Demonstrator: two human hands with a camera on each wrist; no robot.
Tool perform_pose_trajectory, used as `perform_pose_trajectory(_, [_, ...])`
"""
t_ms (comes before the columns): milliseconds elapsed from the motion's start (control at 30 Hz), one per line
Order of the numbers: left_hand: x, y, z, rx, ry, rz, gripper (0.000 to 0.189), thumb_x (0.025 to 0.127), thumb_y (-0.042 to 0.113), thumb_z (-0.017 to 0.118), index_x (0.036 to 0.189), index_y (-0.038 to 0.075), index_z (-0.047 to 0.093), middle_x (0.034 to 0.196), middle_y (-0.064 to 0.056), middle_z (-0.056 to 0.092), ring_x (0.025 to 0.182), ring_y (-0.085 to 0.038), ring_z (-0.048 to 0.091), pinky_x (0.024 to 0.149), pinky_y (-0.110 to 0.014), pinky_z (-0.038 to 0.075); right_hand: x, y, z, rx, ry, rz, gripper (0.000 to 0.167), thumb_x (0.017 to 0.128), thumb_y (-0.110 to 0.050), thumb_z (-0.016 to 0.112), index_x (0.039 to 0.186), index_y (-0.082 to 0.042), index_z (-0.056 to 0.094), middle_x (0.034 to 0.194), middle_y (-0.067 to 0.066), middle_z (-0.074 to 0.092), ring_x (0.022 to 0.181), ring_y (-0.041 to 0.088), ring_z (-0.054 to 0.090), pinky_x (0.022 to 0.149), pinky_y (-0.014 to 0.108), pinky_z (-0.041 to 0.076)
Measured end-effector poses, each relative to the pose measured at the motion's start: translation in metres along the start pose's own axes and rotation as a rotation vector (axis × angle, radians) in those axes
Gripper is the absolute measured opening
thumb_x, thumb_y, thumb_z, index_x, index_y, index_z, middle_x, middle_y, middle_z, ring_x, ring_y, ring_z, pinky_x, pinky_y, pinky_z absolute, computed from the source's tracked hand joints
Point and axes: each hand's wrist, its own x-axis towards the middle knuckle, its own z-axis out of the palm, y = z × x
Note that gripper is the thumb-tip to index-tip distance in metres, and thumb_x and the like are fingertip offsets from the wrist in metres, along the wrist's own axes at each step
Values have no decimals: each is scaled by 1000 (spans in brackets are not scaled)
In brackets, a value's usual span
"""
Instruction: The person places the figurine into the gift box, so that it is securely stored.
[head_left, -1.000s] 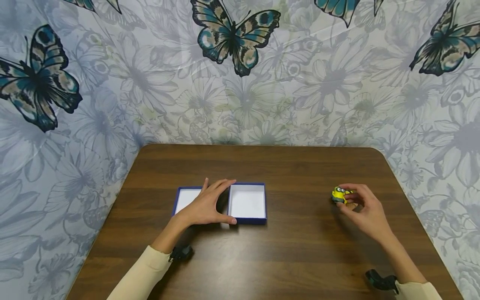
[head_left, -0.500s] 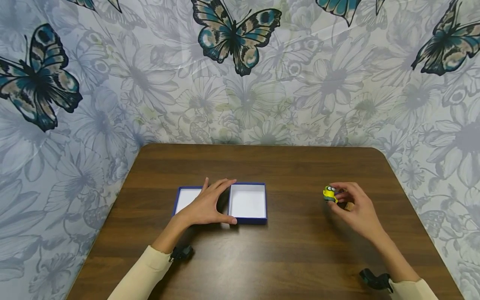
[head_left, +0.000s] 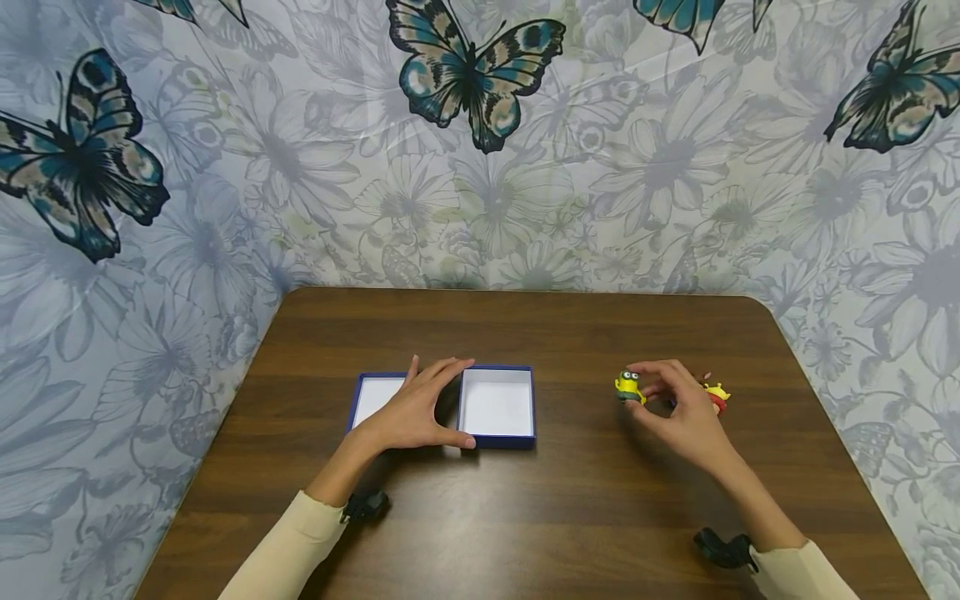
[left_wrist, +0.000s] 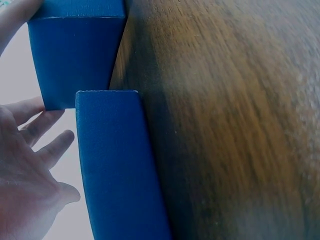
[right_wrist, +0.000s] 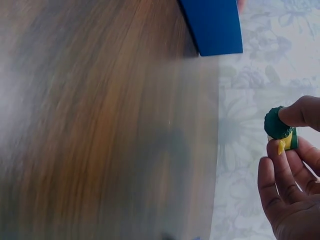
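Observation:
In the head view my left hand [head_left: 412,408] spans the near left side of a shallow blue box [head_left: 497,440] with a white inside, thumb at its front corner and a finger at its back corner. A similar blue-edged tray [head_left: 375,396] lies to its left, partly under that hand. My right hand [head_left: 682,412] pinches a small yellow and green one-piece figurine with big round eyes, a minion toy [head_left: 628,385], over the table. In the right wrist view the thumb presses the green end of the minion toy [right_wrist: 278,123] against the fingers.
Behind my right hand a small red and yellow figurine [head_left: 717,396] shows on the brown wooden table [head_left: 585,500]. Beyond the table's far edge hangs a butterfly-patterned cloth [head_left: 480,208].
My right hand has moved left with the minion toy, and the red and yellow figurine has come into view behind it. My left hand has stayed at the box.

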Motion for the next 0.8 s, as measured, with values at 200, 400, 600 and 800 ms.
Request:
perform_pose_trajectory(200, [0, 0, 0, -8, 5, 3, 124, 73, 73, 89, 172, 27, 29, 175, -5, 37, 167, -32, 29, 131, -78, -2, 6, -6, 17, 18, -32, -8, 53, 87, -4, 89, 135, -16, 70, 119, 5, 66, 93, 8, 67, 85, 16, 59])
perform_pose_trajectory(400, [-2, 0, -1, -7, 9, -3, 125, 72, 72, 90, 172, 27, 30, 175, -5, 37, 167, -33, 29, 131, -78, -2, 12, -17, 33, 46, -78, -14, 51, 89, -9, 89, 135, -16, 70, 124, 3, 66, 96, 9, 68, 86, 23, 61])
perform_pose_trajectory(600, [-2, 2, -1, -18, 1, -3, 125, 73, 72, 90, 172, 28, 28, 175, -5, 36, 167, -33, 28, 130, -79, -1, 19, -28, 43, 55, -109, 6, 49, 89, -12, 89, 133, -17, 70, 125, 0, 66, 96, 11, 68, 87, 25, 61])
perform_pose_trajectory(800, [-3, 2, -3, -20, -7, -3, 124, 73, 72, 90, 172, 33, 26, 176, -4, 35, 168, -31, 27, 131, -78, -1, 26, -37, 53, 61, -143, 18, 48, 89, -15, 89, 132, -19, 69, 124, 0, 66, 96, 11, 70, 88, 26, 61])
